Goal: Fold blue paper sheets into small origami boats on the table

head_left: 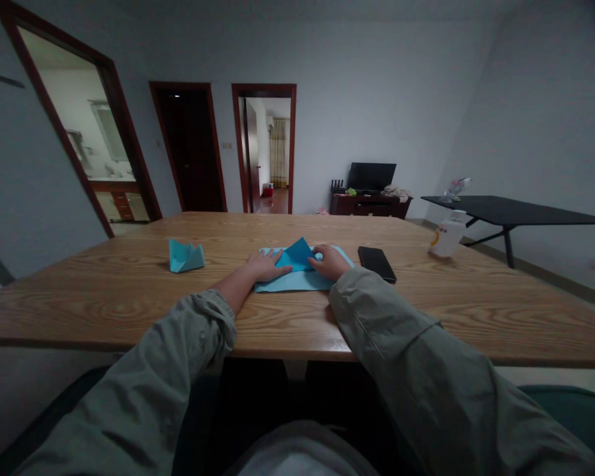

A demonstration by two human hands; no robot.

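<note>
A darker blue sheet of folding paper (297, 255), with one corner pointing away from me, lies on light blue paper (292, 283) in front of me. My left hand (266, 266) rests on its left side, fingers stretched out and pressing it down. At the right side, my right hand (329, 262) has thumb and fingers pinched on the blue paper's edge. Part of the light blue paper is hidden beneath both hands. A folded light blue paper shape (185, 256) stands on the table to the left, apart from my hands.
The wooden table (129, 304) spreads wide around the paper. A black phone (377, 264) lies to the right of my right hand. Farther right stands a whitish translucent plastic container (447, 235). A black table (515, 210) is beyond it, and a television (371, 176) stands at the back wall.
</note>
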